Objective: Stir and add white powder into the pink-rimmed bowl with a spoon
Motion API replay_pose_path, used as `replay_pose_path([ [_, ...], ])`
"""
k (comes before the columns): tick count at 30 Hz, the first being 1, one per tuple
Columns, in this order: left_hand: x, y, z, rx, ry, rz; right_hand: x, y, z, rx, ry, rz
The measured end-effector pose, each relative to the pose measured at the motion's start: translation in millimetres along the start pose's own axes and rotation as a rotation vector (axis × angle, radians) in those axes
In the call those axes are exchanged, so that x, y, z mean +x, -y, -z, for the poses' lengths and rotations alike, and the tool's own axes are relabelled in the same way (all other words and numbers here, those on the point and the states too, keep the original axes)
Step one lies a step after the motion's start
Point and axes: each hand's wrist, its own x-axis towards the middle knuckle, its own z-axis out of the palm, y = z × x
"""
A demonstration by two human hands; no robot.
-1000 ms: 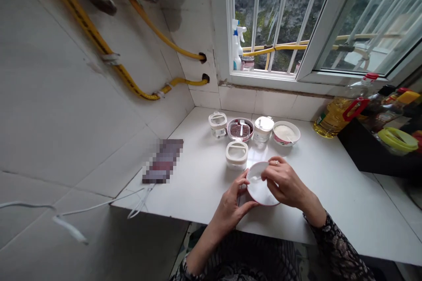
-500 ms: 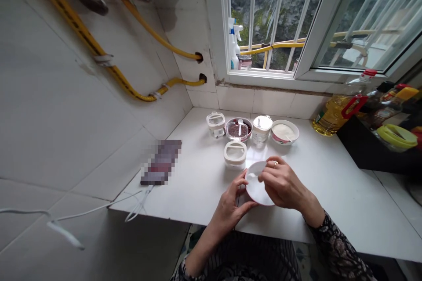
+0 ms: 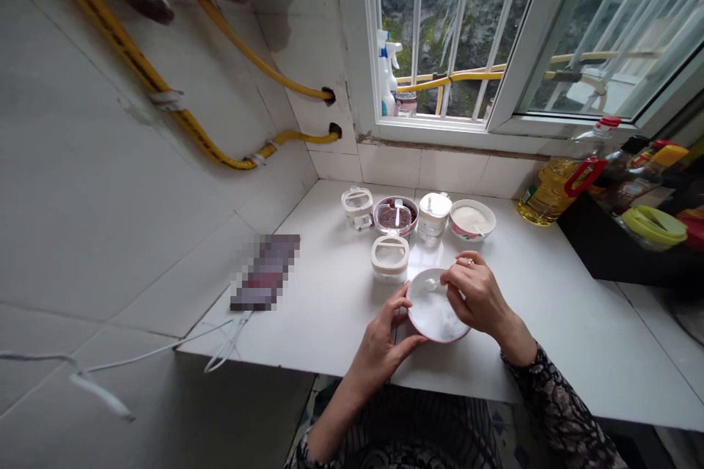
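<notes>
A round bowl (image 3: 440,315) with a pink rim and white contents stands near the counter's front edge. My left hand (image 3: 382,344) grips its left side, thumb at the front and fingers behind. Over the bowl's upper right, my right hand (image 3: 476,297) pinches a small white spoon (image 3: 432,283), its tip at the white contents. Just behind the bowl is a lidded clear jar (image 3: 390,260). Farther back are another jar (image 3: 357,207), a bowl of dark red contents (image 3: 411,216) with a clear jar and white spoon at its front, a third jar (image 3: 434,216) and a bowl of white grains (image 3: 471,220).
An oil bottle (image 3: 544,190) and a black holder (image 3: 588,242) with several condiment bottles stand at the right. A blurred dark object (image 3: 269,271) and a white cable (image 3: 220,359) lie at the left. Behind is a barred window; yellow pipes (image 3: 214,154) run along the wall.
My right hand has shifted slightly right and up, uncovering more of the bowl's inside and the small white spoon. My left hand still holds the bowl. The view has shifted slightly.
</notes>
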Motion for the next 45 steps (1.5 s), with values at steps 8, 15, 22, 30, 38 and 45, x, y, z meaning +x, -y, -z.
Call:
replay_pose_path([
  [8, 0, 0, 0.8, 0.018, -0.001, 0.004, -1, 0, -3, 0.005, 0.054, 0.015],
  [15, 1, 0, 0.9, 0.013, -0.001, 0.011, -1, 4, -6, 0.134, 0.141, 0.045],
  [22, 1, 0, 1.1, -0.012, 0.010, 0.007, -2, 2, -2, 0.355, 0.121, -0.210],
  [30, 0, 4, 0.8, -0.014, 0.009, -0.009, -7, -6, -5, 0.432, 0.066, -0.356],
  [38, -1, 6, -0.1, 0.006, 0.020, -0.018, -6, -4, -5, 0.446, 0.141, -0.376],
  [45, 0, 5, 0.4, 0.000, 0.014, -0.027, -4, -5, -1, 0.588, 0.125, -0.556],
])
